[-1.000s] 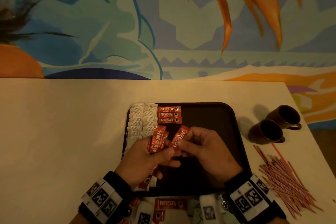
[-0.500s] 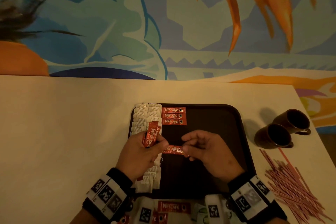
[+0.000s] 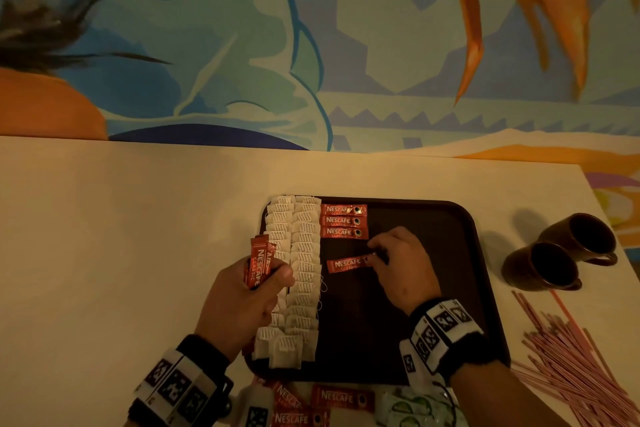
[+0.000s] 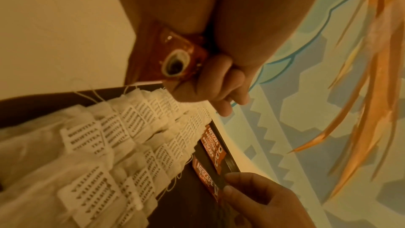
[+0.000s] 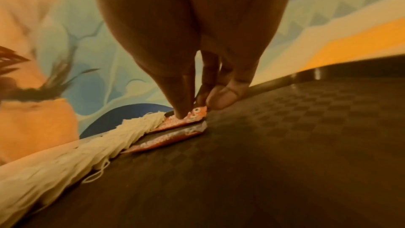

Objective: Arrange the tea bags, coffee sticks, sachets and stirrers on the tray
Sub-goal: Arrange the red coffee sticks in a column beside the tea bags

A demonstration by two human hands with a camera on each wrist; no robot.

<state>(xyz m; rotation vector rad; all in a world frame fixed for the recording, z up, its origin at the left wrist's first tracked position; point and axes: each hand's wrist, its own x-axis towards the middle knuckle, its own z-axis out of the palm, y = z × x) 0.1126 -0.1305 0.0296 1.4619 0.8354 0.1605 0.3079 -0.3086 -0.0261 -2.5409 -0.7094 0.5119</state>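
Note:
A dark tray (image 3: pixel 464 253) lies on the cream table. Two columns of white tea bags (image 3: pixel 298 274) run down its left side. Three red coffee sticks (image 3: pixel 343 221) lie stacked at the tray's top, right of the tea bags. My right hand (image 3: pixel 375 255) pinches the right end of a fourth coffee stick (image 3: pixel 348 264) just below them, low over the tray (image 5: pixel 306 145). My left hand (image 3: pixel 266 282) grips a bundle of red coffee sticks (image 3: pixel 259 263) upright over the tea bags (image 4: pixel 131 136). Pink stirrers (image 3: pixel 568 367) lie heaped on the table at the right.
Two dark mugs (image 3: pixel 557 253) stand right of the tray. More red coffee sticks (image 3: pixel 341 399) and green-and-white sachets (image 3: pixel 412 409) lie at the table's near edge below the tray. A painted wall rises behind the table.
My right hand has carried one coffee stick away from my left hand, up and right toward the three laid sticks. My left hand has moved left with its bundle.

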